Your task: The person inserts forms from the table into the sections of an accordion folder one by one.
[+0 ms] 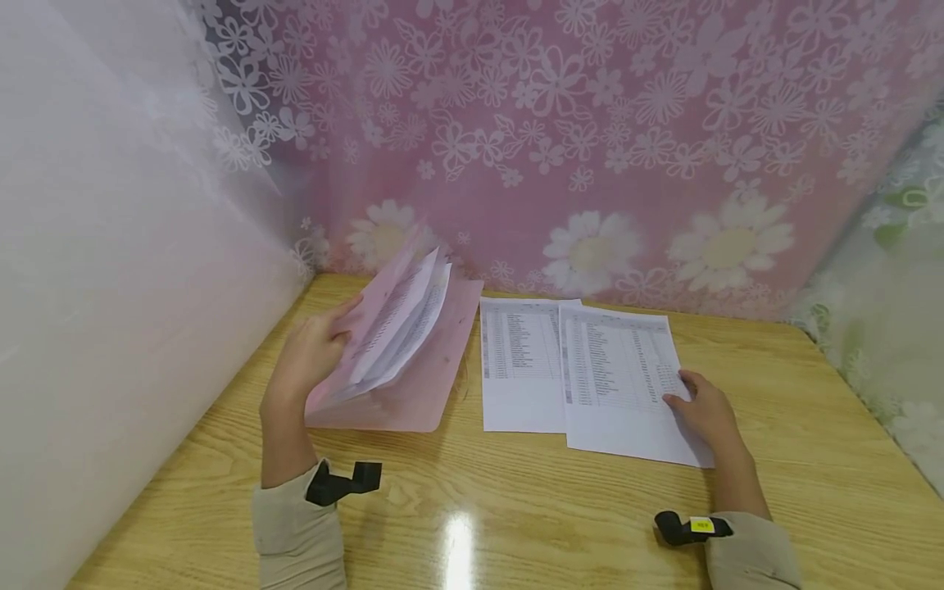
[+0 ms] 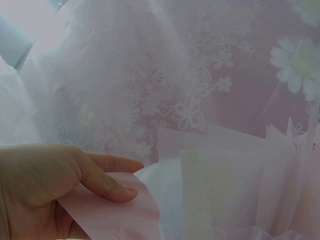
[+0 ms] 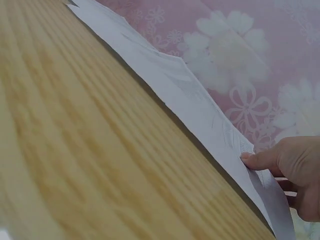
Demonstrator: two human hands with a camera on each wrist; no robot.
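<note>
On the left of the table lies a pink folder (image 1: 451,360), its cover raised and white sheets (image 1: 404,324) fanned out inside. My left hand (image 1: 306,356) pinches the lifted pink cover at its left edge, thumb on one side and fingers behind, as the left wrist view shows. To the right, my right hand (image 1: 705,407) pinches the right edge of a printed sheet (image 1: 619,369), thumb on top and fingers underneath. That sheet overlaps a second printed sheet (image 1: 519,401) on its left. Both carry tables of small text, too small to read.
The sheets and folder rest on a wood-grain table (image 1: 516,524). A pink flowered curtain (image 1: 501,164) stands along the back edge, with a whitish sheet wall (image 1: 133,246) at the left. Each sleeve carries a black wrist strap mount (image 1: 342,485).
</note>
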